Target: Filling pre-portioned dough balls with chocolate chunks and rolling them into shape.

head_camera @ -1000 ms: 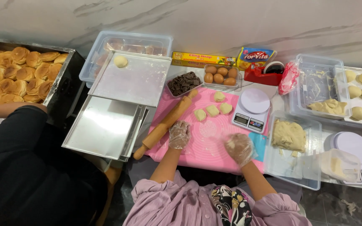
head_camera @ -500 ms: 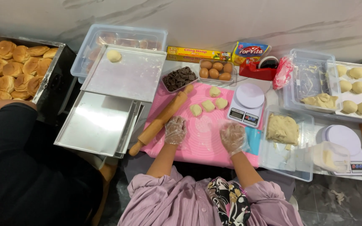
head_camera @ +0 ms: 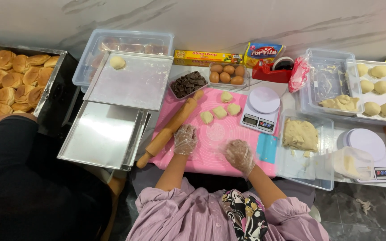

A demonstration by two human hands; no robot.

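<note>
Head view looks straight down on a pink silicone mat where two gloved hands work: the left hand is curled loosely, knuckles up, just beside the wooden rolling pin, and the right hand rests half-closed near the mat's front edge — whether either pinches any dough cannot be told, since the clear gloves and bent fingers hide the palms. Four small dough pieces lie at the far side of the mat, apart from both hands. Behind them sit a tray of chocolate chunks and a tub of brown eggs; a white kitchen scale stands just right of the mat, with a blue scraper and a clear tub holding a dough slab beyond. To the left, stacked steel baking trays carry a single dough ball, and a pan of baked buns is cut off by the frame edge. Another person's dark sleeve fills the lower left corner — their hand is out of view.
</note>
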